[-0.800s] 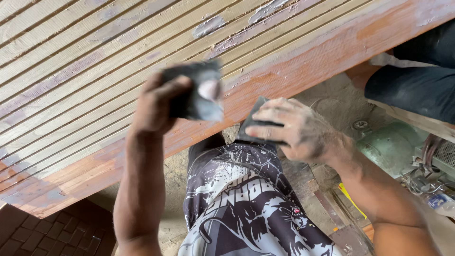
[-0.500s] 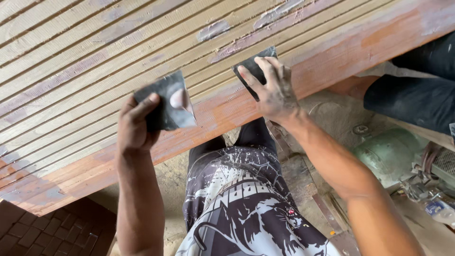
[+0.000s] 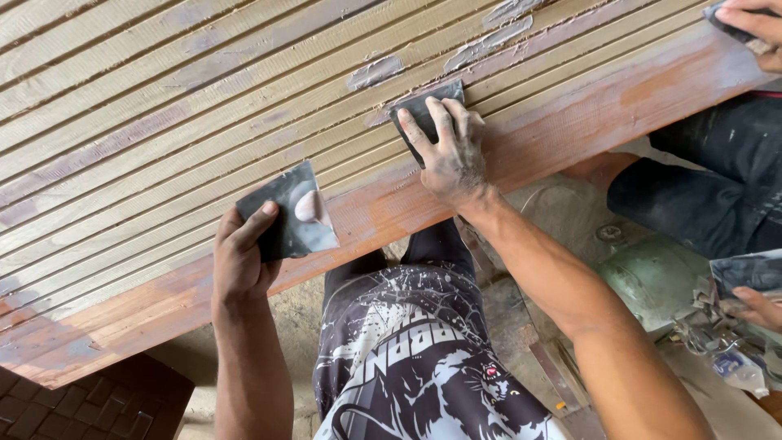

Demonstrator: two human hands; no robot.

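Note:
A large grooved wooden panel with a reddish-brown frame lies across the view, with patches of grey filler in its grooves. My left hand holds a dark square plate carrying a dab of pale filler, just off the panel's near rail. My right hand presses a dark flat scraper onto the grooves near the rail.
Another person's hand works at the panel's top right corner with a dark piece, their dark trousers below. Their other hand is at the right edge. A green machine and clutter sit on the floor.
My right hand rose from below the rail onto the grooved area and pressed the scraper there. My left hand dropped lower and left with the plate.

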